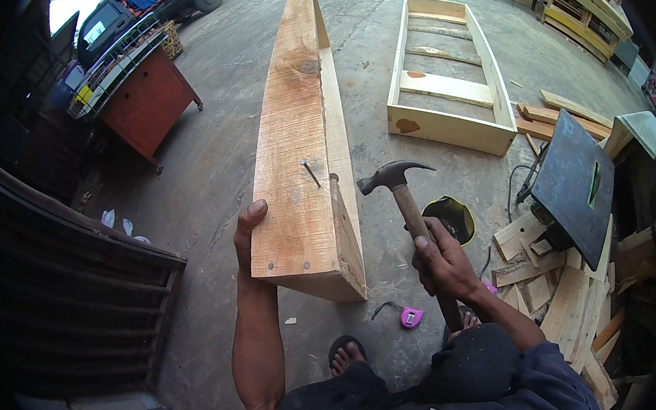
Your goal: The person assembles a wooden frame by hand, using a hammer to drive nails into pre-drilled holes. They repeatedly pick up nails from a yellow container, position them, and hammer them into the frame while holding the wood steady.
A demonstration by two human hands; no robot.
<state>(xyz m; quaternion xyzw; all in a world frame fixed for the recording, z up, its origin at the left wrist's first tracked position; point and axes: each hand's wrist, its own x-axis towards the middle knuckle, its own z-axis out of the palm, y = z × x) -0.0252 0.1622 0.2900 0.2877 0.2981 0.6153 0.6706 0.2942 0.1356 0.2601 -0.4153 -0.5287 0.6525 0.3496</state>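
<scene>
A long wooden frame stands on its edge in front of me, its broad plank side facing up. My left hand is closed around the plank's near left edge, thumb on top. A nail sticks up at a tilt from the plank, partly driven in. Two nail heads lie flush near the plank's near end. In my right hand is a claw hammer, gripped by its wooden handle. Its head is raised to the right of the nail, apart from the wood.
A second wooden frame with crosspieces lies on the concrete at the far right. Beside my feet are a pink tape measure and a yellow-rimmed container. A table saw and wood offcuts crowd the right. A red cart stands far left.
</scene>
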